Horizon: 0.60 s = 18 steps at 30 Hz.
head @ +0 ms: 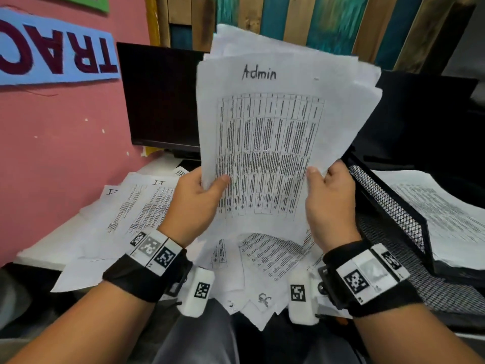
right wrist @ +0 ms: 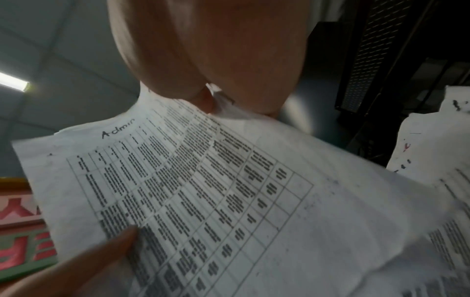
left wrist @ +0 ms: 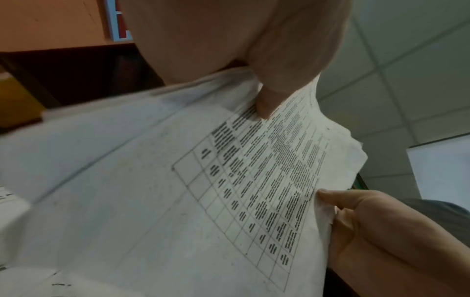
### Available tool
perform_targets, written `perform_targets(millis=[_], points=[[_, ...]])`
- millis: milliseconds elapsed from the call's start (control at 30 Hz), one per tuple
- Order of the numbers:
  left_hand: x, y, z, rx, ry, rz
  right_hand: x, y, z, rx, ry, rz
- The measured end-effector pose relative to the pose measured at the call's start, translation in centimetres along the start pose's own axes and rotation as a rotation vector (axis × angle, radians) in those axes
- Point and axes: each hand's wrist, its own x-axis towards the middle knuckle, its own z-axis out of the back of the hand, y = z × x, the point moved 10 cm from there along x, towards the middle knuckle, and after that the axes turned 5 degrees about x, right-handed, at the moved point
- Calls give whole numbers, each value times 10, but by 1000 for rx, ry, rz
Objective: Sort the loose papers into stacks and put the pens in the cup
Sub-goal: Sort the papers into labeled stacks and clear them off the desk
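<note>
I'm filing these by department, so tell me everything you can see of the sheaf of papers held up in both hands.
The sheaf of papers is several white, slightly crumpled sheets, unevenly fanned at the top. The front sheet has "Admin" handwritten above a printed table of small, unreadable text. It is held upright in front of a dark monitor, above loose papers on the desk. The left hand and right hand pinch its lower edges, thumbs in front.

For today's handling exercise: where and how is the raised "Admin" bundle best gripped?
Grip the Admin bundle at its two lower corners, from below, thumbs in front, as the left hand and right hand do: the upright, uneven sheets fan out above.
</note>
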Motion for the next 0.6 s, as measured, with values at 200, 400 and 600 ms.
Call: perform_targets(millis=[200,400,600], points=[[-3,15,-3,-139,52,111,-16,-30,-8,148,48,-136],[1,27,-15,-255,87,197,-25,-72,-18,103,85,-341],[-3,73,-22,140,120,326,-40,-116,-11,-9,66,-584]])
